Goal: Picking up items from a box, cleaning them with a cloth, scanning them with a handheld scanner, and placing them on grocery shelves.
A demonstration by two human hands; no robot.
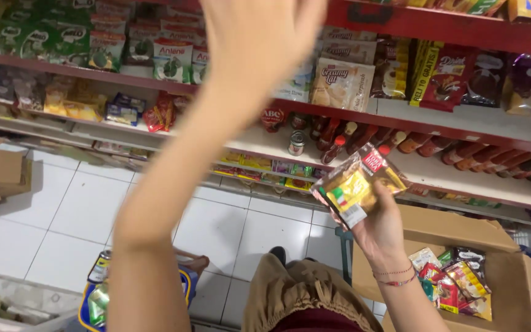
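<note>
The right hand (381, 230) holds a small stack of clear sachets (357, 184) at chest height, thumb across the front and fingers closed behind, so the packs are pinched flat between them. The left hand (259, 37) is raised toward the upper red shelf (437, 27), blurred by its own motion; its fingers run out of the top of the view, so I cannot tell whether they are spread or closed on anything.

To do this well, I judge the stack should stay squared in the grip, with the thumb pressing near the middle so the slippery film does not fan out. The packs look best fed one at a time, each label facing outward like the rows already on the shelves. The lifted arm crosses in front of the middle shelf (394, 160), where the sauce bottles (333, 147) lie tilted (an elbow could nudge them), so it seems wiser to keep it high and clear.

The sachets are see-through plastic with a yellow filling, a red patch at the top corner and a white sticker near the bottom edge. They are thin, glossy and slightly crumpled. They hang in the air just above an open cardboard box (511, 289) that holds more small packets (459, 286) in red, green and yellow, standing beside the person's knees over the white tiled floor (69, 209).
</note>
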